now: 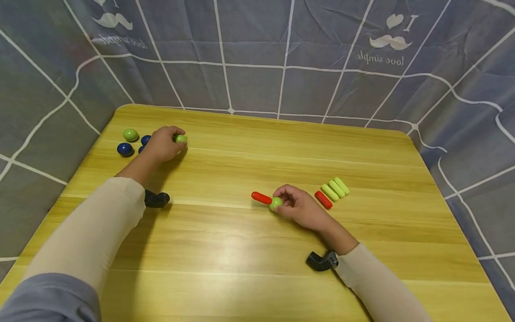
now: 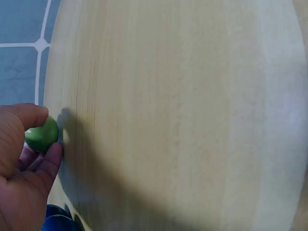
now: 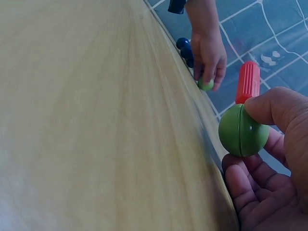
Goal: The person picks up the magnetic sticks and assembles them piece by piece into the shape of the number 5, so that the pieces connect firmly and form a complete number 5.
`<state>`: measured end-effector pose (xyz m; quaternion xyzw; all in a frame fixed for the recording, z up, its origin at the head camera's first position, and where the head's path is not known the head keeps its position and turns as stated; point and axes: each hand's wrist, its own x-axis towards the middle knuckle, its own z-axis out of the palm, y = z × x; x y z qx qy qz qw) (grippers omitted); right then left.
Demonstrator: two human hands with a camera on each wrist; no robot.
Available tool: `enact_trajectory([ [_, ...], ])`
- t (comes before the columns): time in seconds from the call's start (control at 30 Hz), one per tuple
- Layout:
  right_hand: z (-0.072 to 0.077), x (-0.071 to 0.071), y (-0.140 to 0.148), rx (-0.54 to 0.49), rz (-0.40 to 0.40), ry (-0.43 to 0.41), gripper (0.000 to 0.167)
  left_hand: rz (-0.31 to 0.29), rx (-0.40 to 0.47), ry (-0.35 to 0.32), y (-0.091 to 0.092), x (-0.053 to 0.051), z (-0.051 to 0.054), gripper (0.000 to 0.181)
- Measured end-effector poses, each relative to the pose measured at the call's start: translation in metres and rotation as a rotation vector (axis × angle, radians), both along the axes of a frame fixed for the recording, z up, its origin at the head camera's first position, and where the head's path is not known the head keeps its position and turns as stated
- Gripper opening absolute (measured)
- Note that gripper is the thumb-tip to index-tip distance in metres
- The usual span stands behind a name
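Blue balls [image 1: 125,149], three, two kinda blocked by the left hand [image 1: 162,145], which pinches a green ball [image 1: 181,139]; right hand [image 1: 301,206] pinches another green ball [image 1: 275,204] touching one red stick [image 1: 261,197].

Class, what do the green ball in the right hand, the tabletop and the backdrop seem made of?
Green ball: probably plastic, glossy; bright highlight and seam.
Tabletop: wood or wood-look laminate, smooth; grain lines and sheen.
Backdrop: likely printed fabric, matte; creases and folds.

Wood-grain table [image 1: 225,232], rounded far corners. Far left: one green ball [image 1: 130,134] near three blue balls [image 1: 125,149], two partly hidden in head view. Right side: red bar [image 1: 323,200] just beside three yellow-green bars [image 1: 336,188], all side by side, roughly parallel
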<state>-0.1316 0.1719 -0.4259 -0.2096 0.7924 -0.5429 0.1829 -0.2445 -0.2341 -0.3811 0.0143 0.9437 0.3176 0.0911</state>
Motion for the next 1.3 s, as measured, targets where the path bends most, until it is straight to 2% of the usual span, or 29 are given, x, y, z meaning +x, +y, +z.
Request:
enact_trajectory([
  [0.13,0.000,0.000,0.000,-0.001,-0.001,-0.002,0.023,0.028,0.085,0.017,0.004,0.008,0.004,0.047],
  [0.23,0.001,0.000,0.000,-0.006,-0.001,-0.007,0.023,0.041,0.163,0.042,0.011,0.020,0.008,0.047],
  [0.47,0.000,-0.001,0.001,-0.018,-0.003,0.001,0.023,-0.004,0.272,0.084,0.036,0.052,0.008,0.039],
  [0.7,-0.001,0.000,0.001,-0.024,0.000,0.024,0.024,-0.048,0.463,0.033,0.061,0.078,0.002,0.035],
  [0.93,-0.002,0.002,-0.001,-0.033,0.002,0.021,0.023,-0.071,0.562,-0.048,0.081,0.101,-0.006,0.043],
  [1.07,-0.003,0.002,-0.001,-0.021,-0.001,0.026,0.023,-0.136,0.696,-0.098,0.090,0.116,-0.013,0.045],
  [1.17,-0.004,0.002,-0.001,-0.013,0.001,0.036,0.023,-0.172,0.763,-0.122,0.097,0.129,-0.019,0.045],
  [1.3,-0.004,0.001,0.000,-0.003,0.001,0.042,0.024,-0.179,0.683,-0.083,0.107,0.140,-0.026,0.044],
])
